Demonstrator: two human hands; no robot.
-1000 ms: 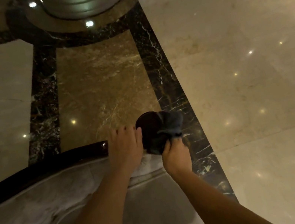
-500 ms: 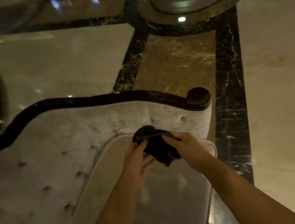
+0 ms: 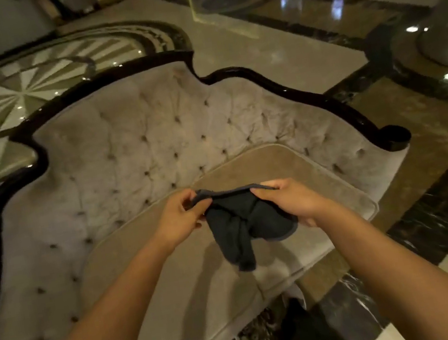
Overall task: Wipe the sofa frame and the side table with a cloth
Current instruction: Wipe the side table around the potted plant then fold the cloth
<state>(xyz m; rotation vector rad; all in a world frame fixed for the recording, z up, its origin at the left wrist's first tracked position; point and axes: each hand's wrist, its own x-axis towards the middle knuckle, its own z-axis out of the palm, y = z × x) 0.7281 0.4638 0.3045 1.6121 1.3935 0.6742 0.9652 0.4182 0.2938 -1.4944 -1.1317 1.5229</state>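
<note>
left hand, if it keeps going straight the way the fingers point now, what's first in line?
The left hand points right, fingers pinching the dark cloth. Past the cloth it already grips, it would likely meet the right hand, holding the opposite edge at similar height. Depth between them is hard to judge.

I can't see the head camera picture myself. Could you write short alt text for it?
Two bare hands hold a dark cloth stretched between them, the left hand and right hand each pinching its top edge, above a pale tufted sofa. The sofa's dark, glossy curved frame runs along its back, with a polished marble floor beyond.
</note>
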